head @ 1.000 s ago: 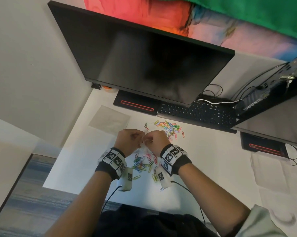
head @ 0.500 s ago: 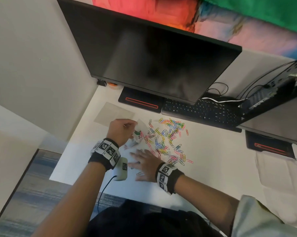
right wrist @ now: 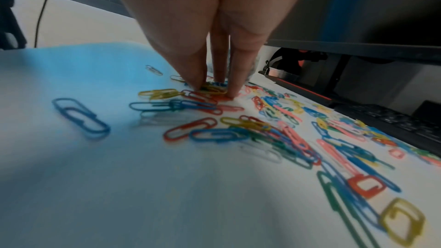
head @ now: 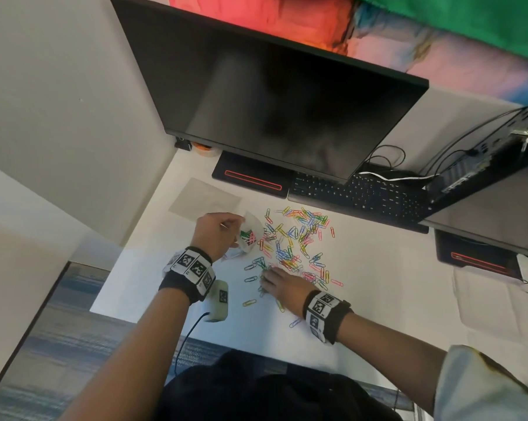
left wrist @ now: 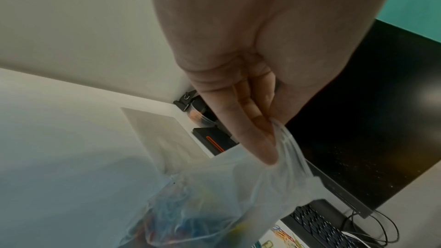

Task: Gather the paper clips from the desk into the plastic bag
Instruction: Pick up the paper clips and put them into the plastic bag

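Many coloured paper clips (head: 290,238) (right wrist: 286,135) lie scattered on the white desk (head: 378,284) in front of the keyboard. My left hand (head: 232,226) (left wrist: 269,144) pinches the rim of a clear plastic bag (head: 250,235) (left wrist: 238,205) and holds it up at the left edge of the pile. Several clips sit in the bag's bottom. My right hand (head: 265,273) (right wrist: 214,88) is down on the desk at the near side of the pile. Its thumb and fingertips (right wrist: 232,90) close together on a small cluster of clips.
A black monitor (head: 272,101) overhangs the back of the desk, above a black keyboard (head: 363,199). A flat clear sheet (head: 205,199) lies at the back left. A second screen (head: 484,214) and cables crowd the right. A few stray clips (head: 249,302) lie near the front edge.
Both hands were together at the bag a second ago. My right hand has since dropped to the desk, and its spread fingers have drawn together on clips; my left keeps the bag raised.
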The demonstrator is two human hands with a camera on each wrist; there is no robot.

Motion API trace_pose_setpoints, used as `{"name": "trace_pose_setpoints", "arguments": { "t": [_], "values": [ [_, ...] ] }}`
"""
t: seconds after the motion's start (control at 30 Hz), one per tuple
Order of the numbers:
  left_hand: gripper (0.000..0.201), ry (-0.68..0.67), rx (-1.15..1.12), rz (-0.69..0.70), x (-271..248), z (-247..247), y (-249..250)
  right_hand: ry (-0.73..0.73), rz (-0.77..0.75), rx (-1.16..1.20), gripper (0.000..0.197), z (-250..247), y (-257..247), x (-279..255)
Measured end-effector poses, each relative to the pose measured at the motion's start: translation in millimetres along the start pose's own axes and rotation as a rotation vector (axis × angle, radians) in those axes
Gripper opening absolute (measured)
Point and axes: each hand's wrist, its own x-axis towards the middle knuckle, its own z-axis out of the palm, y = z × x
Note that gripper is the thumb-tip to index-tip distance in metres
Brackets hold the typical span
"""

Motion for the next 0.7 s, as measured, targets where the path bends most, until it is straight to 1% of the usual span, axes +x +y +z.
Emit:
{"name": "trace_pose_setpoints", "arguments": {
  "t": [0.13, 0.17, 0.2, 0.23, 0.3, 0.4, 0.47, 0.5, 0.6, 0.63, 0.67, 0.7],
  "values": [
    [0.018, -0.007, 0.011, -0.002, -3.0, 2.8, 3.4, 0.028, 0.099, 0.157, 0.033, -6.6, 7.0, 4.2],
    [0.017, -0.007, 0.009, -0.003, -3.6, 3.1, 4.5, 0.062, 0.146, 0.216, 0.025, -7.7, 10.0, 5.6],
    [0.017, -0.008, 0.005, -0.004, -4.5, 3.7, 5.6, 0.126, 0.224, 0.306, 0.018, -8.7, 14.3, 5.2],
    [0.017, -0.009, 0.002, -0.006, -5.4, 4.2, 6.6, 0.205, 0.328, 0.430, 0.016, -9.6, 19.6, 3.9],
    [0.018, -0.018, 0.001, -0.013, -8.4, 5.8, 8.5, 0.333, 0.541, 0.685, 0.019, -14.3, 31.1, -2.0],
    [0.018, -0.030, -0.002, -0.007, -12.6, 10.0, 11.0, 0.446, 0.734, 0.896, 0.017, -27.2, 46.1, -9.7],
    [0.016, -0.031, 0.001, 0.000, -13.7, 12.5, 11.4, 0.527, 0.756, 1.050, 0.020, -45.9, 49.2, -12.5],
    [0.015, -0.033, 0.002, 0.003, -13.9, 13.7, 10.9, 0.568, 0.739, 1.138, 0.021, -57.9, 48.7, -12.9],
    [0.016, -0.040, 0.009, 0.007, -11.2, 17.5, 7.2, 0.664, 0.629, 1.408, 0.021, -91.3, 41.0, -7.9],
    [0.016, -0.046, 0.007, 0.005, -10.1, 18.6, 6.0, 0.677, 0.594, 1.452, 0.020, -98.2, 37.3, -3.5],
    [0.017, -0.053, 0.005, 0.003, -8.9, 19.6, 5.3, 0.682, 0.574, 1.441, 0.019, -101.7, 33.6, 2.4],
    [0.017, -0.057, 0.002, 0.003, -8.3, 20.5, 5.2, 0.681, 0.569, 1.368, 0.017, -102.2, 30.1, 9.5]
  ]
}}
